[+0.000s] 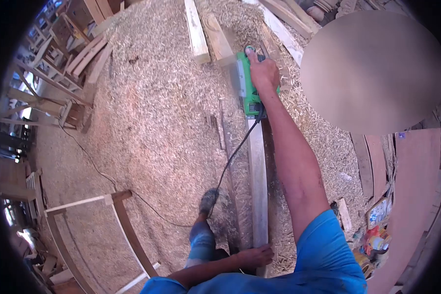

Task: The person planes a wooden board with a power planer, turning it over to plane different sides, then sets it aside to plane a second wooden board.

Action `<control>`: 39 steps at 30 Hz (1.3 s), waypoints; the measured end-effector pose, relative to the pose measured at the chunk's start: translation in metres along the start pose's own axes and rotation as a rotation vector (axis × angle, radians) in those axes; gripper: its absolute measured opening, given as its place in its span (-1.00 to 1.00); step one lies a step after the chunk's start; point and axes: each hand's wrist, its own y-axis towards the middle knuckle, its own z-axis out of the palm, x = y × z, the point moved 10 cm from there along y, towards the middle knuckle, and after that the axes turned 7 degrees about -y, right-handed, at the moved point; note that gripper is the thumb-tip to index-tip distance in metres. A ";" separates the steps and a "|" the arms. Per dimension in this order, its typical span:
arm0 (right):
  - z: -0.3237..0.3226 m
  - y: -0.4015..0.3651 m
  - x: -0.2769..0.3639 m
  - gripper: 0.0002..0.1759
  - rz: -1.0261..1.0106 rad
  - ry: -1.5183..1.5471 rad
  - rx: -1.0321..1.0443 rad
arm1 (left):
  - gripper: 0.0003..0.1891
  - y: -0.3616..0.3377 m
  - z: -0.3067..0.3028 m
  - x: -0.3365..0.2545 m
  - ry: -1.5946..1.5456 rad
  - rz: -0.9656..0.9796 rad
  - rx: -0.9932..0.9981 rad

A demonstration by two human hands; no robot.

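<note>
A green power planer (248,83) rests on the far part of a long wooden beam (258,181). My right hand (264,73) is wrapped round the planer's top handle. From the planer's rear a black cord (234,154) runs back past my foot. Close to my body, my left hand (256,257) lies against the near end of the beam, its fingers pressed together over the edge. A blur of shavings shows at the planer's left side.
Wood shavings (152,117) cover the floor. Loose boards (196,34) lie at the far end. A wooden frame (130,232) stands at the lower left, chair parts (49,103) at the left. A wide board (411,196) is at the right. A blurred oval hides the upper right.
</note>
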 end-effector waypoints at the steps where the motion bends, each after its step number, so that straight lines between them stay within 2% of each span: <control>1: 0.000 0.001 0.001 -0.02 -0.007 0.013 -0.009 | -0.78 0.000 0.003 0.000 0.002 0.002 0.006; 2: 0.000 -0.001 -0.002 -0.02 -0.013 0.016 -0.016 | -0.77 0.000 0.006 -0.004 -0.003 0.004 0.006; 5: -0.007 -0.017 -0.011 -0.05 -0.081 0.055 -0.031 | -0.59 -0.001 0.003 -0.006 0.116 -0.025 -0.002; 7: -0.001 -0.041 -0.045 0.02 -0.130 0.069 0.060 | -0.56 -0.010 -0.043 -0.009 -0.047 -0.060 -0.229; 8: -0.018 -0.083 -0.066 0.02 -0.128 0.035 -0.003 | -0.51 -0.020 -0.065 -0.010 -0.088 -0.129 -0.313; 9: -0.035 -0.126 -0.087 0.02 -0.208 0.031 -0.004 | -0.46 -0.032 -0.087 -0.012 -0.134 -0.194 -0.401; 10: -0.042 -0.170 -0.124 -0.05 -0.160 -0.033 0.098 | -0.39 -0.050 -0.106 -0.010 -0.132 -0.319 -0.461; 11: -0.062 -0.224 -0.161 -0.17 -0.171 0.046 0.071 | -0.41 -0.073 -0.117 -0.006 -0.137 -0.456 -0.525; 12: -0.083 -0.282 -0.196 -0.29 -0.119 0.051 0.189 | -0.44 -0.098 -0.125 -0.003 -0.143 -0.597 -0.586; 13: -0.103 -0.338 -0.246 -0.38 -0.097 0.055 0.102 | -0.45 -0.122 -0.114 0.004 -0.172 -0.781 -0.576; 14: -0.125 -0.397 -0.290 -0.46 0.023 0.168 0.150 | -0.46 -0.145 -0.095 0.008 -0.203 -0.969 -0.558; 16: -0.172 -0.519 -0.374 -0.62 0.282 0.392 0.203 | -0.41 -0.155 -0.045 -0.003 -0.363 -1.043 -0.398; 17: -0.201 -0.583 -0.406 -0.69 0.487 0.446 0.234 | -0.38 -0.155 -0.016 -0.012 -0.445 -1.078 -0.311; 19: -0.261 -0.686 -0.439 -0.67 0.505 0.396 0.092 | -0.22 -0.131 0.038 -0.040 -0.754 -1.166 -0.156; 20: -0.284 -0.736 -0.467 -0.65 0.457 0.354 -0.074 | -0.15 -0.117 0.073 -0.064 -0.910 -1.214 -0.066; 21: -0.305 -0.789 -0.493 -0.63 0.409 0.308 -0.240 | -0.01 -0.105 0.101 -0.071 -0.890 -1.236 -0.142; 22: -0.317 -0.851 -0.533 -0.59 0.563 0.264 -0.287 | 0.13 -0.094 0.126 -0.087 -0.867 -1.258 -0.216; 24: -0.336 -0.982 -0.608 -0.56 0.792 0.151 -0.347 | 0.25 -0.073 0.092 -0.120 -0.550 -1.518 -0.226; 26: -0.340 -1.089 -0.660 -0.29 0.931 0.021 -0.383 | 0.27 -0.065 0.102 -0.116 -0.540 -1.475 -0.271; 27: -0.343 -1.127 -0.669 -0.33 1.005 -0.030 -0.416 | 0.28 -0.064 0.111 -0.110 -0.534 -1.454 -0.296; 30: -0.340 -1.170 -0.668 -0.41 1.118 0.055 -0.624 | 0.17 -0.065 0.106 -0.082 -0.409 -1.391 -0.450; 33: -0.341 -1.174 -0.641 -0.46 1.115 0.305 -0.773 | 0.11 -0.051 0.085 -0.036 -0.783 -0.994 -0.530; 35: -0.338 -1.164 -0.621 -0.47 1.094 0.515 -0.774 | -0.08 -0.048 0.003 -0.058 -0.917 -0.881 -0.716; 36: -0.336 -1.159 -0.611 -0.47 1.069 0.586 -0.749 | -0.33 -0.048 -0.022 -0.069 -1.124 -1.043 -0.670; 37: -0.335 -1.146 -0.603 -0.46 1.030 0.640 -0.716 | -0.47 -0.039 -0.060 -0.095 -1.275 -1.012 -0.726; 39: -0.327 -1.122 -0.601 -0.45 0.888 0.639 -0.667 | -0.57 -0.028 -0.092 -0.102 -1.611 -0.825 -0.854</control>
